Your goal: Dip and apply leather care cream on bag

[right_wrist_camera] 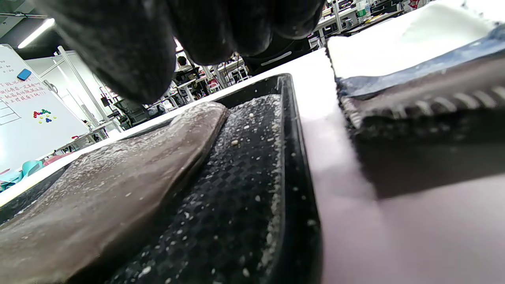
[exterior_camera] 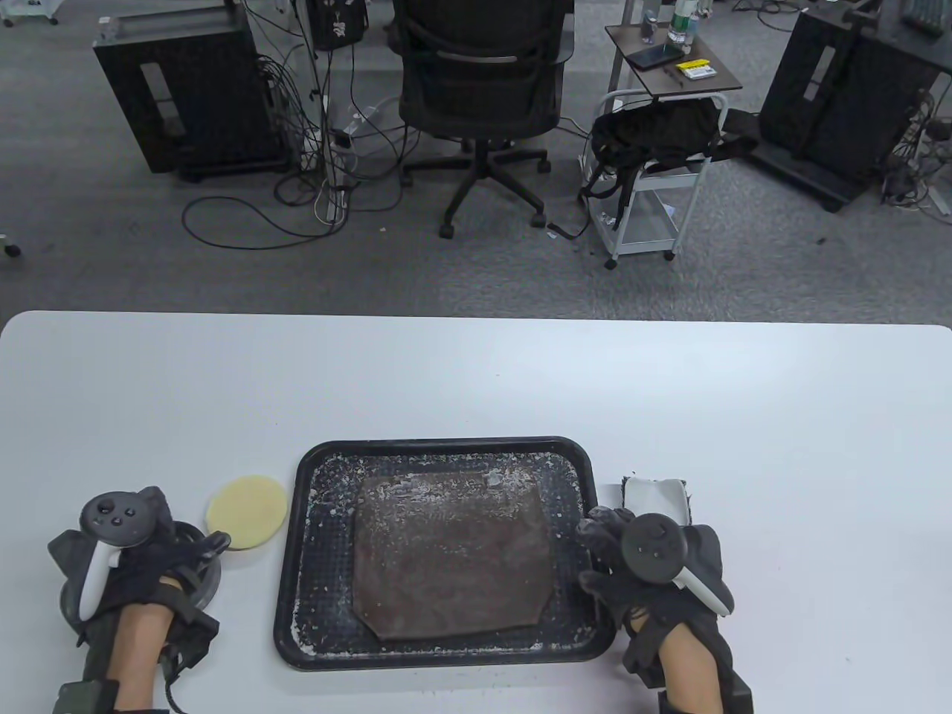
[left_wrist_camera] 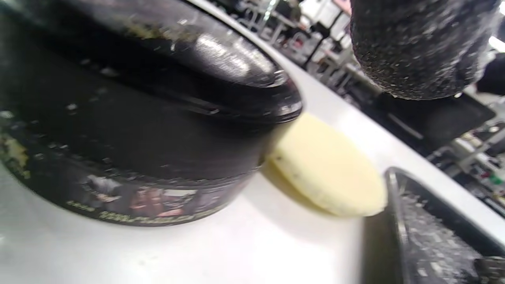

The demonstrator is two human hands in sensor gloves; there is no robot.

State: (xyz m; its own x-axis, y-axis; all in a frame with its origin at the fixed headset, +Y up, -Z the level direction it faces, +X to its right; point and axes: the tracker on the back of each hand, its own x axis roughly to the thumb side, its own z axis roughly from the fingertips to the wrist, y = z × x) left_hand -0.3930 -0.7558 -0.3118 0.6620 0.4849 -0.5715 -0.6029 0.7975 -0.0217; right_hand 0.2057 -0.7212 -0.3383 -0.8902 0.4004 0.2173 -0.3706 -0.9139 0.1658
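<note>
A brown leather bag lies flat in a black tray, both speckled with white cream. Left of the tray is a round yellow sponge pad. My left hand lies over a dark cream jar with its fingers curled round the lid. In the left wrist view the closed jar fills the left, the sponge pad sits beside it, and one fingertip hangs at the top. My right hand hovers at the tray's right rim, fingers loosely curled and holding nothing, above the bag.
A white-topped block with a dark underside lies just right of the tray, close behind my right hand; it also shows in the right wrist view. Beyond the table's far edge stand an office chair and a cart.
</note>
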